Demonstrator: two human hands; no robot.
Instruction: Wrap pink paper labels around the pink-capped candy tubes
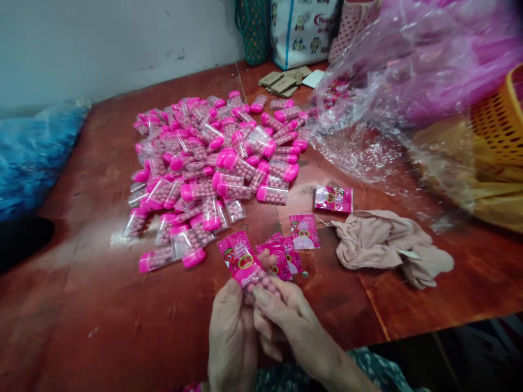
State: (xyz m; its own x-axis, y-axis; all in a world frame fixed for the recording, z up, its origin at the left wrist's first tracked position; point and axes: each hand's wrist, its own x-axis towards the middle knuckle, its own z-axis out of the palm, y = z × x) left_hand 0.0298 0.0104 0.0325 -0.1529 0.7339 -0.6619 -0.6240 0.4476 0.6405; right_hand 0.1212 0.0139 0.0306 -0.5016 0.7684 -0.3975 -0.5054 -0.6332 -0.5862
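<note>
Near the table's front edge, my left hand (pixel 232 329) and my right hand (pixel 296 318) are closed together on one small clear candy bottle (pixel 265 284). Round pinkish candies show through its lower part. A printed pink wrapper sleeve (pixel 241 256) covers its upper end and reaches away from me. My right thumb presses on the candy end, and my left thumb lies along the left side by the wrapper. Just beyond my fingers are several flat pink wrappers (pixel 291 253), partly overlapping, and a single wrapper (pixel 304 231) beside them.
A large heap of pink-capped candy bottles (pixel 212 147) covers the middle. Right of it lie a wrapper stack (pixel 333 198), a crumpled cloth (pixel 384 245) and clear plastic bags (pixel 368 130). A yellow basket (pixel 496 122) stands far right; a blue-filled bag (pixel 36 152) is left.
</note>
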